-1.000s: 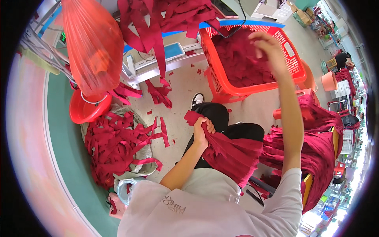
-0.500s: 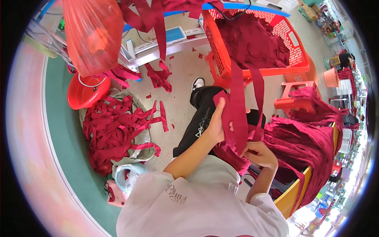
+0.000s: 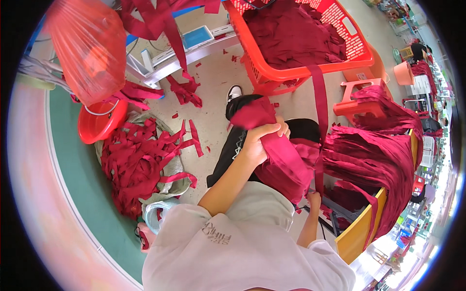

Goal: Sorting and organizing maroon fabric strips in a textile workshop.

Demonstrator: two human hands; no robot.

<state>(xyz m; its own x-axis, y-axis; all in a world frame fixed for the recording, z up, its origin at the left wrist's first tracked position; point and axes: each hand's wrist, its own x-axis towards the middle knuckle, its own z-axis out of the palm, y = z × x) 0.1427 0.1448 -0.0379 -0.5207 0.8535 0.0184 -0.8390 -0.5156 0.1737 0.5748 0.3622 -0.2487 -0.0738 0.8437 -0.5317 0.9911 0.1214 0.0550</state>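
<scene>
My left hand is closed round a folded bundle of dark red fabric strips over my lap; the bundle's far end is blurred. Lower and to the right, my right hand is closed at the lower end of a long dark red fabric strip. That strip runs up over the rim of a red plastic basket, which holds a heap of dark red fabric pieces. More red cloth lies across my lap beneath the bundle.
Long red fabric lengths drape over a yellow board at my right. A red stool stands behind them. On the left are a sack of red scraps, a red basin and a hanging red plastic bag. Scraps litter the floor.
My left hand has swung the bundle left and lower. My right hand has moved down, away from the bundle, drawing the strip straight. One of two strips over the basket rim has come away.
</scene>
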